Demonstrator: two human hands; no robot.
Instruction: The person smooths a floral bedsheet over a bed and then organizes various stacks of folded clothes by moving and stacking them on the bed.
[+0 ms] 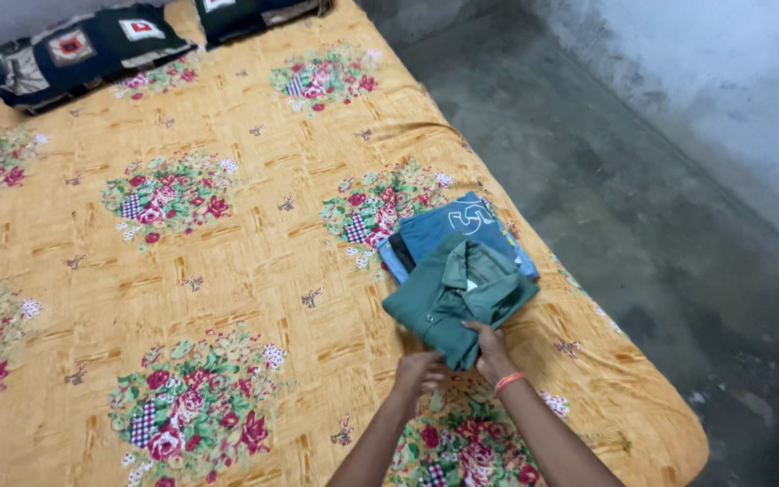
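Note:
A folded green collared shirt (458, 293) lies on top of a small stack of folded blue clothes (462, 227) near the right edge of the bed. My left hand (418, 372) grips the shirt's near corner from the left. Beside it, my right hand (489, 350), with an orange band at the wrist, holds the same near edge, fingers curled onto the fabric. Both forearms reach in from the bottom of the view. The clothes under the shirt are mostly hidden.
The bed carries an orange sheet with red floral patches (173, 298). Two dark patterned pillows (83, 50) lie at the far end. To the right is a bare grey concrete floor (660, 225) and a pale wall (732, 63).

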